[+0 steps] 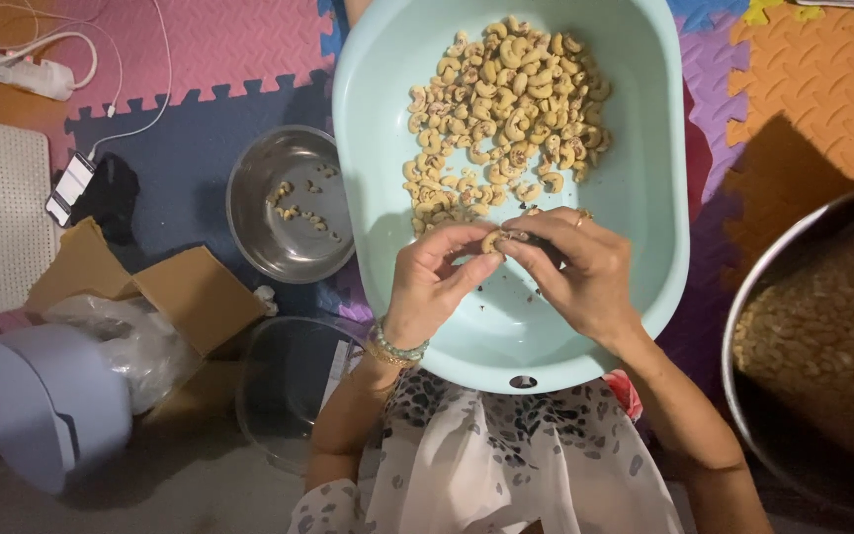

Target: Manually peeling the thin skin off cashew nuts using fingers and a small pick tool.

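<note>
We see both hands meeting over the near part of a pale green basin (664,198). The left hand (434,277) and the right hand (575,267) each pinch one cashew nut (492,240) between thumb and fingers, holding it just above the basin's bottom. A heap of cashews (506,109) lies farther back in the basin. A steel bowl (249,208) with a few nuts sits to the left on the foam floor mat (803,89), and a large pan of nuts (822,336) stands at right.

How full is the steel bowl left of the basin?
Nearly empty. The steel bowl holds only a few cashew pieces scattered on its bottom; most of the bare metal shows. The heap of cashews lies in the light green basin.
</note>
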